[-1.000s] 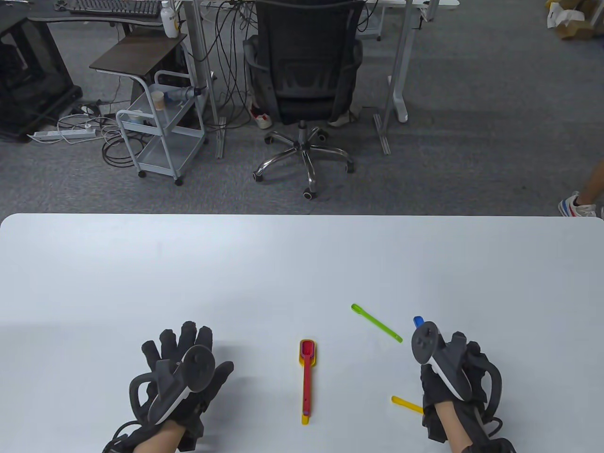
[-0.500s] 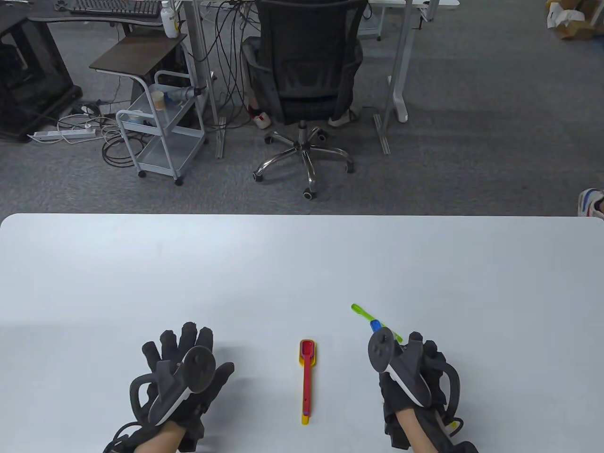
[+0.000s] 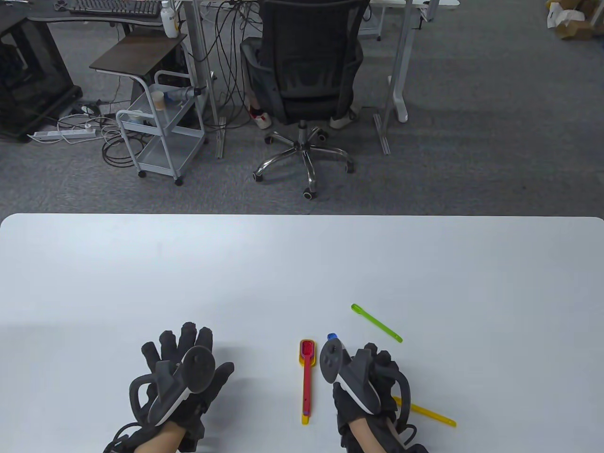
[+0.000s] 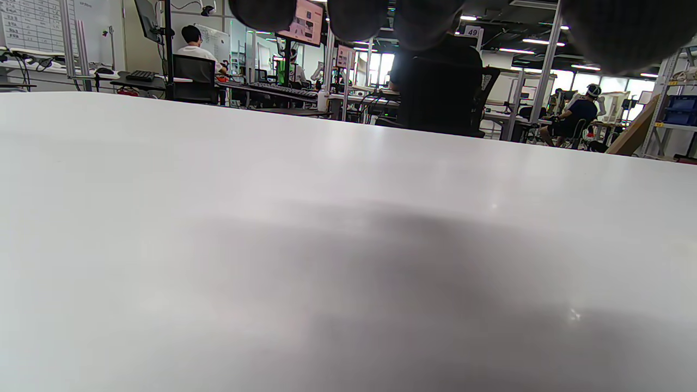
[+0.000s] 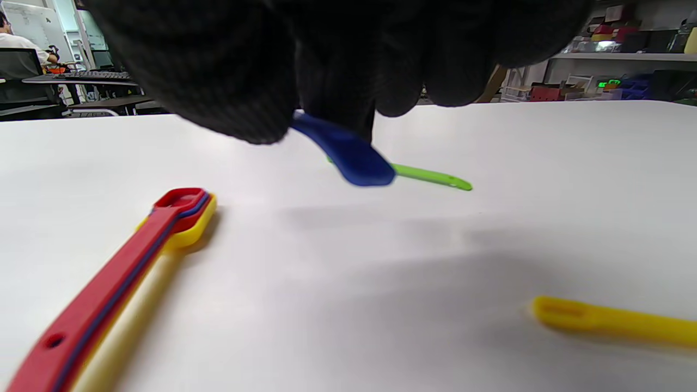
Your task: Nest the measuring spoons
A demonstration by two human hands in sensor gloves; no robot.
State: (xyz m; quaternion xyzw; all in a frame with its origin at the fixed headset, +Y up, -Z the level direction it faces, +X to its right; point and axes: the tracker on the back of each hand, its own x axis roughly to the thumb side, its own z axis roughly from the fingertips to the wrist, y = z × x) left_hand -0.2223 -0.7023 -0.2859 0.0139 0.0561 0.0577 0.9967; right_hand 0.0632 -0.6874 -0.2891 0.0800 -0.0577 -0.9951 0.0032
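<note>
A: Table view first. What lies on the white table (image 3: 283,264)?

B: A nested stack of spoons (image 3: 306,377) in the middle near the front edge: a red spoon (image 3: 307,373) sits in the bowl of a yellow one, handles toward the person. The right hand (image 3: 365,391) is just beside it, holding a blue spoon (image 3: 331,337) whose bowl pokes out past the tracker. A green spoon (image 3: 376,322) lies apart, farther back on the right, and a loose yellow spoon (image 3: 432,414) juts from under that hand.

A: And the left hand (image 3: 181,373)?

B: Flat on the table, fingers straight and spread, holding nothing.

A: Left wrist view?

B: Only bare tabletop, with fingertips (image 4: 359,16) hanging in at the top edge.

A: Right wrist view?

B: Gloved fingers (image 5: 337,65) pinch the blue spoon (image 5: 348,152) above the table, bowl end down. The stack (image 5: 109,294) shows red on top, a thin blue layer beneath, yellow at the bottom. The green spoon (image 5: 433,177) lies behind; the loose yellow one (image 5: 610,321) is at the right.
</note>
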